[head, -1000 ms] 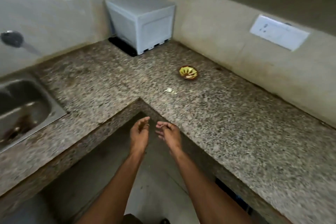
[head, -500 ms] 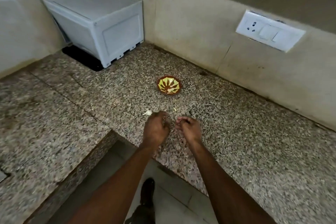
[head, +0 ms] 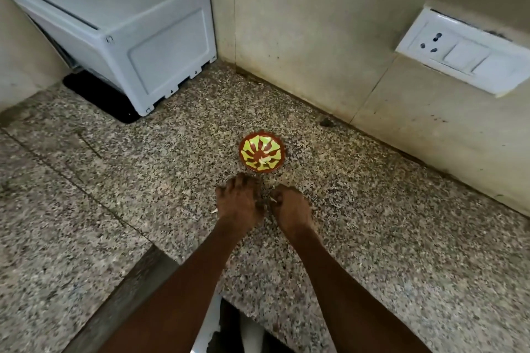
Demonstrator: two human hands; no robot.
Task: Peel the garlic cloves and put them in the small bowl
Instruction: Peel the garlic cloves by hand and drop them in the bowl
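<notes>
While tilted against the far-left corner wall, leans on a black mat (head: pixel 94 97): pale grey plastic box (head: pixel 126 34). Spread beneath everything: speckled granite countertop (head: pixel 401 238). Left hand (head: pixel 239 205), knuckles up and fingers curled down onto the stone; whether gripping anything, cannot tell. Pale garlic sliver (head: pixel 274 200) glimpsed between the two hands. Right hand (head: pixel 292 209) just beside, fingers curled likewise, contents hidden. Just beyond both: small round red-brown bowl with yellow-green pattern (head: pixel 262 155). Far right, on the wall: white switch-and-socket plate (head: pixel 464 54).
</notes>
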